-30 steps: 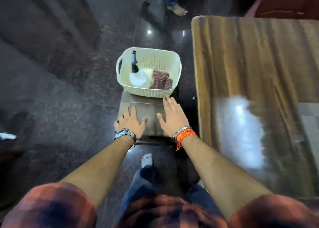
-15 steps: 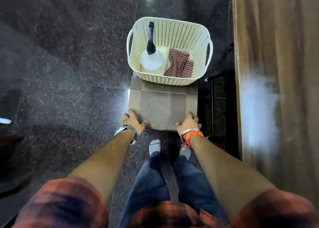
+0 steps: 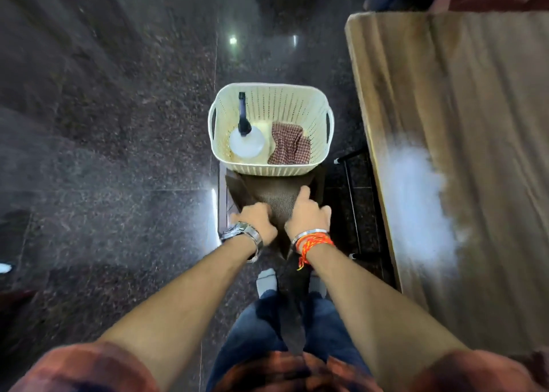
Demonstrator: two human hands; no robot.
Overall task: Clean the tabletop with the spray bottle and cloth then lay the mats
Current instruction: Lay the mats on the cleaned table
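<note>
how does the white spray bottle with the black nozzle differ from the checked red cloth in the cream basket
The white spray bottle is rigid and smooth with a black nozzle, on the left; the red checked cloth is soft, crumpled, on the right. Both lie inside the cream perforated basket.

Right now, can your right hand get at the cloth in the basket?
Probably not yet: the right hand grips the mats. The cloth lies uncovered in the open basket beyond, so once freed, the way looks clear.
</note>
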